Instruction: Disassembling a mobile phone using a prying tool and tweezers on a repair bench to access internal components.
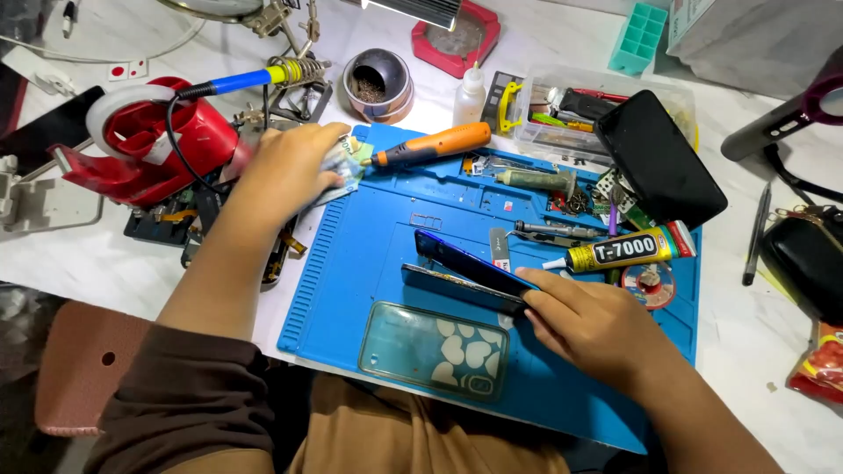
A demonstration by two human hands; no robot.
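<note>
My right hand (590,323) grips a dark blue phone (464,263), its back panel lifted partly off the body, held on edge over the blue work mat (369,246). My left hand (283,168) reaches to the mat's upper left corner and closes on a small crumpled wipe or packet (346,163). An orange electric screwdriver (430,145) lies just right of that hand. A clear phone case with white heart shapes (436,348) lies on the mat below the phone. A yellow glue tube (625,250) rests beside my right hand's fingertips.
A red tape dispenser (145,145) and a soldering iron with a blue handle (250,81) sit at the left. A black phone (659,158) leans on a clear parts box (562,110). A white squeeze bottle (471,95), tweezers (553,232), and a round tin (378,83) crowd the back.
</note>
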